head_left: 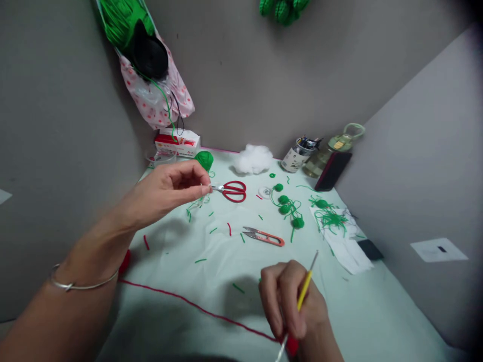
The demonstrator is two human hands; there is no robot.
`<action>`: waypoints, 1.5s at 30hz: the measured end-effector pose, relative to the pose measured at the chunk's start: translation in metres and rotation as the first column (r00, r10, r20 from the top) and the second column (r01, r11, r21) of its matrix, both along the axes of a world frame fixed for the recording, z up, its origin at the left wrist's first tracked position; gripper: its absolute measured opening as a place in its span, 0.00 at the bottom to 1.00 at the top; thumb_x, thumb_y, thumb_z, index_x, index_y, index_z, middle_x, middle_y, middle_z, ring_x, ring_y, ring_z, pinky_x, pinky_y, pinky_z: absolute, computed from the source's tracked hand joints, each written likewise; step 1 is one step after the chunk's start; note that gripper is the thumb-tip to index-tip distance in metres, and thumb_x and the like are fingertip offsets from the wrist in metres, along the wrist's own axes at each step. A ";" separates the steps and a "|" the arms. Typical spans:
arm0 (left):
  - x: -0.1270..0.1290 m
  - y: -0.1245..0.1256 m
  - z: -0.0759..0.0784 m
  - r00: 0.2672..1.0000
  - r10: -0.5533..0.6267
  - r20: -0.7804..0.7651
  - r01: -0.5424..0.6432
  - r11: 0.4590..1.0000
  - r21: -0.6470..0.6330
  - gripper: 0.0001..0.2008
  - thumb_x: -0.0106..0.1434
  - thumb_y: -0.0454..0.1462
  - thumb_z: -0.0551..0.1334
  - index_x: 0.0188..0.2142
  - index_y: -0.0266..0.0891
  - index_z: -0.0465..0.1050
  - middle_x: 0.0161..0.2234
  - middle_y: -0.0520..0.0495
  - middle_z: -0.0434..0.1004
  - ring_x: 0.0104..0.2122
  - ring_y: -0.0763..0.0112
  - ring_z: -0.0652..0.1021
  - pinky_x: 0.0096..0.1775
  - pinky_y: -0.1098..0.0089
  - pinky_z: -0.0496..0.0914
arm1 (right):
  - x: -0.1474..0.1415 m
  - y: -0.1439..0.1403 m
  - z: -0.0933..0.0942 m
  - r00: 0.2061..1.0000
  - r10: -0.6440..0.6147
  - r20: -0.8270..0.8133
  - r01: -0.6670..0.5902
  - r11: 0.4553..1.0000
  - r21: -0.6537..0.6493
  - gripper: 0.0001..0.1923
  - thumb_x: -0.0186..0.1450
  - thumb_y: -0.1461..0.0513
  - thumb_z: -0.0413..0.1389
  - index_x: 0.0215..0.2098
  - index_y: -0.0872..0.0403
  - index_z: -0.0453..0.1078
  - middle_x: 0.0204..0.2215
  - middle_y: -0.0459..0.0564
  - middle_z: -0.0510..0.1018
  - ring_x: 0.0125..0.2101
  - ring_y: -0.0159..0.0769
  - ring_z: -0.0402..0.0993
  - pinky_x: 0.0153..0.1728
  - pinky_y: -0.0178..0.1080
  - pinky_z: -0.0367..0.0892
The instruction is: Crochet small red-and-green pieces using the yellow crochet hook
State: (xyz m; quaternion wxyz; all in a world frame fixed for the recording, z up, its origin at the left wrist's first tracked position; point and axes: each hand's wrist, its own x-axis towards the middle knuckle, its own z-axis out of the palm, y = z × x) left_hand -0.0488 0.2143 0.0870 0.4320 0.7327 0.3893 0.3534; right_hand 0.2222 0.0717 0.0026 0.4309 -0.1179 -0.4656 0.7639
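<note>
My left hand (180,185) is raised over the table's left side, thumb and forefinger pinched together. What sits at the fingertips, if anything, is too small to make out. Just past the fingertips lie red-handled scissors (234,191). My right hand (292,296), closer to me, is closed on a crochet hook (305,290) with a yellow grip, its metal tip pointing up and away. Under that hand a small red crocheted piece (291,345) shows, mostly hidden by the fingers. Red yarn (192,302) runs from it leftwards to a red ball (124,262) behind my left forearm.
Orange thread snips (264,236) lie mid-table among yarn scraps. Behind are white stuffing (253,159), a green yarn ball (204,160), a pen cup (296,157), a bottle (319,162) and a phone (333,172). Small green crocheted balls (284,208) and green yarn tangles (332,218) lie right.
</note>
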 end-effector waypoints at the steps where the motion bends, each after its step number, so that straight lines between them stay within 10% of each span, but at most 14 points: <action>1: 0.000 -0.004 0.003 0.999 -0.038 0.038 0.039 0.999 -0.032 0.05 0.66 0.39 0.66 0.35 0.42 0.74 0.32 0.52 0.74 0.31 0.72 0.71 0.33 0.71 0.65 | -0.001 0.000 0.000 1.000 -0.023 -0.011 0.023 1.000 -0.018 0.08 0.61 0.58 0.71 0.27 0.53 0.83 0.27 0.52 0.81 0.23 0.29 0.78 0.28 0.31 0.74; 12: 0.018 -0.029 -0.009 0.967 -0.251 0.031 0.249 0.924 -0.291 0.06 0.71 0.40 0.62 0.37 0.41 0.71 0.27 0.57 0.63 0.26 0.76 0.62 0.28 0.73 0.58 | -0.020 0.020 0.017 0.928 -0.348 0.138 0.374 0.862 -0.343 0.10 0.61 0.61 0.69 0.41 0.53 0.80 0.26 0.46 0.83 0.14 0.19 0.63 0.14 0.24 0.59; 17: 0.027 -0.035 -0.007 0.954 -0.300 0.032 0.298 0.921 -0.251 0.07 0.70 0.40 0.63 0.36 0.41 0.72 0.28 0.56 0.65 0.27 0.76 0.64 0.28 0.73 0.59 | -0.044 0.029 0.018 0.941 -0.259 0.219 0.325 0.871 -0.368 0.19 0.59 0.60 0.70 0.48 0.53 0.79 0.26 0.46 0.83 0.16 0.23 0.67 0.16 0.27 0.62; 27: 0.006 -0.012 -0.023 0.995 0.099 0.028 -0.099 0.995 -0.008 0.05 0.68 0.39 0.63 0.36 0.41 0.72 0.28 0.55 0.66 0.27 0.73 0.66 0.29 0.71 0.60 | -0.049 0.026 -0.003 0.942 -0.177 0.285 0.301 0.818 -0.490 0.13 0.56 0.58 0.73 0.32 0.57 0.78 0.24 0.48 0.84 0.14 0.23 0.67 0.16 0.29 0.61; 34: 0.008 -0.016 -0.046 0.891 0.204 -0.406 -0.176 0.979 0.105 0.07 0.61 0.39 0.66 0.39 0.41 0.75 0.39 0.48 0.74 0.34 0.64 0.75 0.37 0.64 0.68 | -0.043 0.031 -0.005 0.938 -0.176 0.298 0.320 0.769 -0.554 0.15 0.54 0.58 0.74 0.31 0.58 0.77 0.23 0.48 0.82 0.14 0.21 0.65 0.14 0.26 0.56; 37: 0.015 -0.039 -0.046 0.987 -0.063 -0.145 0.029 0.973 -0.228 0.14 0.68 0.47 0.63 0.48 0.44 0.73 0.52 0.42 0.74 0.45 0.57 0.80 0.39 0.63 0.74 | -0.039 0.032 -0.008 0.937 -0.196 0.291 0.331 0.767 -0.550 0.15 0.55 0.58 0.73 0.33 0.58 0.77 0.24 0.48 0.82 0.15 0.21 0.66 0.14 0.25 0.57; 40: 0.030 -0.063 -0.045 0.951 -0.251 0.178 0.306 0.829 -0.469 0.21 0.70 0.48 0.63 0.60 0.50 0.68 0.57 0.42 0.76 0.61 0.54 0.74 0.50 0.60 0.75 | -0.037 0.031 -0.009 0.934 -0.211 0.287 0.338 0.782 -0.524 0.14 0.57 0.58 0.72 0.35 0.58 0.78 0.24 0.48 0.83 0.14 0.21 0.67 0.13 0.25 0.59; 45: 0.056 -0.077 -0.052 0.873 0.053 0.485 0.179 0.889 -0.421 0.11 0.74 0.48 0.59 0.45 0.47 0.74 0.61 0.44 0.75 0.65 0.54 0.71 0.61 0.52 0.69 | -0.041 0.026 -0.003 0.931 -0.205 0.303 0.339 0.796 -0.501 0.13 0.57 0.58 0.72 0.33 0.58 0.78 0.24 0.48 0.83 0.14 0.22 0.67 0.12 0.25 0.60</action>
